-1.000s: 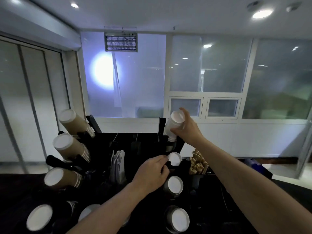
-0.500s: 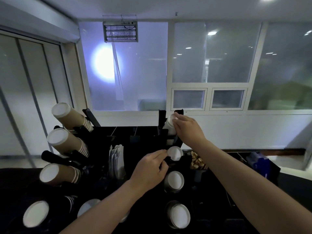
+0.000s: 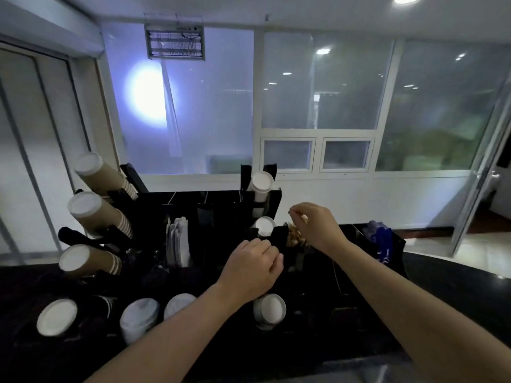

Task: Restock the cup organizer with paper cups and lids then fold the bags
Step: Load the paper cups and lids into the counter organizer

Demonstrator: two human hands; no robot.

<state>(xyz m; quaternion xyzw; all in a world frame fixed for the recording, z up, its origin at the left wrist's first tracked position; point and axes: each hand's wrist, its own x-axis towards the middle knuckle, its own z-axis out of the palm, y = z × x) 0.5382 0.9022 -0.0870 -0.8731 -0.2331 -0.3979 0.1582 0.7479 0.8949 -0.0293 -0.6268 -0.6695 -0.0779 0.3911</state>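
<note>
A white cup stack (image 3: 261,186) sits in the black organizer (image 3: 221,205), at eleven o'clock from the right hand (image 3: 315,226), fingers loosely curled; left hand (image 3: 253,268) fingers curl at the organizer's edge.

Slanting stacks of brown paper cups (image 3: 102,178) are crowding the black plastic organizer's (image 3: 221,205) left side. Brown stirrer packets (image 3: 296,237) are standing just under the right hand (image 3: 315,225).

Both hands (image 3: 253,268) (image 3: 315,223) hover over the black cup organizer (image 3: 221,208).
</note>
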